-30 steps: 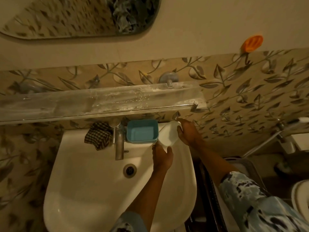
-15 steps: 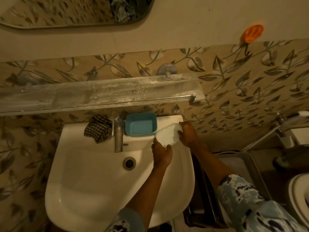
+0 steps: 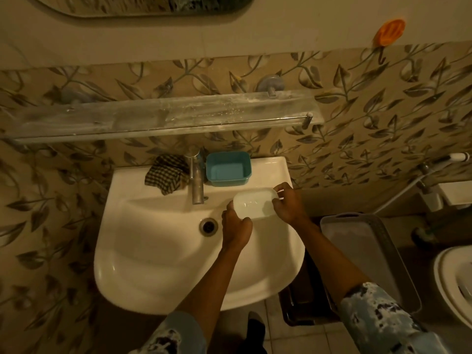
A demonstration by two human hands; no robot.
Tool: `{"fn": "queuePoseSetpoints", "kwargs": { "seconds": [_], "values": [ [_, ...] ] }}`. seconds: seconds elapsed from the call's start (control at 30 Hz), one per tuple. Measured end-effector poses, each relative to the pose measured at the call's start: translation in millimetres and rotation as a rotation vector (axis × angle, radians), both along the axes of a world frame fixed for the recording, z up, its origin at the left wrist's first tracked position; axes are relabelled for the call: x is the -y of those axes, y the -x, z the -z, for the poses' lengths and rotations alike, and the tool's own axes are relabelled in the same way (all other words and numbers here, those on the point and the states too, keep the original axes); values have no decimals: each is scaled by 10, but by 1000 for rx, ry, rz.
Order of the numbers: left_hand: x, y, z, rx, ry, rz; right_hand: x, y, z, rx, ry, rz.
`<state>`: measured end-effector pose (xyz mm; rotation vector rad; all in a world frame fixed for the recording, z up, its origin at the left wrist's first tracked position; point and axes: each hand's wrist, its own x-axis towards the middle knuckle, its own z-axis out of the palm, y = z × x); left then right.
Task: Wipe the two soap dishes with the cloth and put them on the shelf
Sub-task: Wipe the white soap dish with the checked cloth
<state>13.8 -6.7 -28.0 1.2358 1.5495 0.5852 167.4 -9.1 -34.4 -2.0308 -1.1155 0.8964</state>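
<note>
While both hands, left hand (image 3: pixel 236 226) and right hand (image 3: pixel 287 204), grip the white soap dish (image 3: pixel 255 203) over the sink (image 3: pixel 158 251), the blue soap dish (image 3: pixel 228 169) sits on its back ledge.

This is a home bathroom. A white ceramic washbasin (image 3: pixel 178 251) is fixed to the wall, with a metal tap (image 3: pixel 196 180) at its back edge and a drain (image 3: pixel 208 226) in the bowl. Above it runs a clear shelf (image 3: pixel 163 116) on the wall, and higher up the lower edge of a mirror (image 3: pixel 143 5) shows. The wall carries tiles with a leaf pattern (image 3: pixel 383 103). A blue soap dish (image 3: pixel 228 169) and a checked cloth (image 3: pixel 166 176) sit on the basin's rim. At the right edge, part of a white toilet (image 3: pixel 454 284) appears, with a hose sprayer (image 3: pixel 457 157) hanging on the wall near it.
</note>
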Motion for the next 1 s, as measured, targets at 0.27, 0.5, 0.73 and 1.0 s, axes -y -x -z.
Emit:
{"fn": "queuePoseSetpoints", "kwargs": {
  "seconds": [0.27, 0.5, 0.73, 1.0],
  "values": [
    [29, 463, -65, -40, -55, 9, 191, 380, -173, -645, 146, -8],
    [57, 756, -45, -44, -31, 55, 333, 591, -182, -646, 98, -19],
    [96, 1178, 61, -98, -58, -43, 397, 648, -132, -512, -21, 18],
    [136, 1627, 63, -123, -51, -80, 478, 655, -166, -240, -254, -27]
  ]
}}
